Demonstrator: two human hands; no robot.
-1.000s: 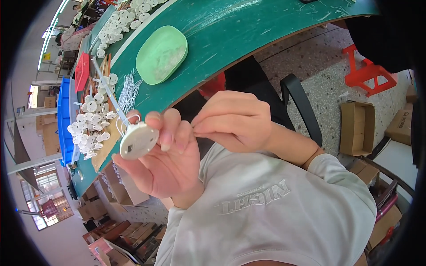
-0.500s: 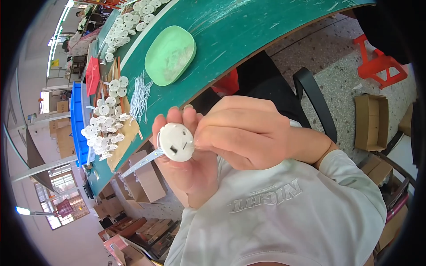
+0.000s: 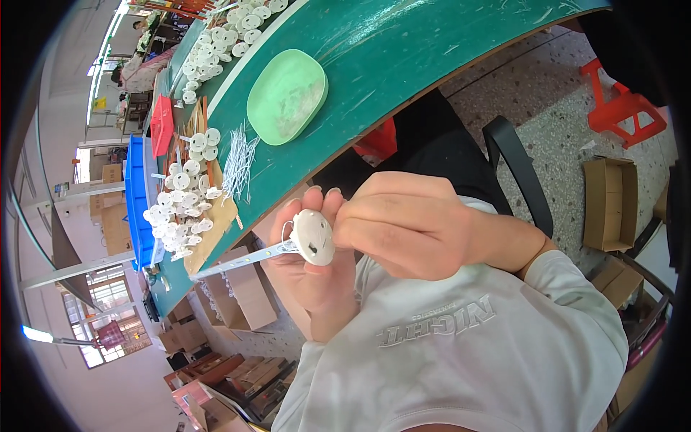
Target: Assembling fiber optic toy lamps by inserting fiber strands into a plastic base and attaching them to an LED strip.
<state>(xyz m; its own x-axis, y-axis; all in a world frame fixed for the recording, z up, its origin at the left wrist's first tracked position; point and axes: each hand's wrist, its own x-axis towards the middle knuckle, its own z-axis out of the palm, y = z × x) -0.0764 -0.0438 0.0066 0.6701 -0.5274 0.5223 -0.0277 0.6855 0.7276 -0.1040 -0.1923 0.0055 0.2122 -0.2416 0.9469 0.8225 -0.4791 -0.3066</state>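
My left hand point(image 3: 311, 291) holds up a white round disc point(image 3: 314, 237) with small dark slots and holes in its face. From the disc a narrow, pale LED strip point(image 3: 241, 262) sticks out to the left, and a thin white wire loops at the disc's edge. The fingers of that hand are curled up behind the disc. At the disc's right edge, my right hand point(image 3: 407, 223) has thumb and fingertips pinched together; whatever lies between them is hidden.
A green tray point(image 3: 268, 108) with small pale bits stands on the green table point(image 3: 374, 54). Beside it lie a bundle of white wires point(image 3: 240, 164) and piled white discs point(image 3: 180, 205). A blue bin point(image 3: 135, 191) and red tray point(image 3: 161, 128) line the left. Cardboard boxes point(image 3: 248, 291) stand below.
The disc has tilted, so its face shows narrower now, and its wire loop stands out more. Both hands sit slightly further right and lower in the picture; the whole view has shifted a little.
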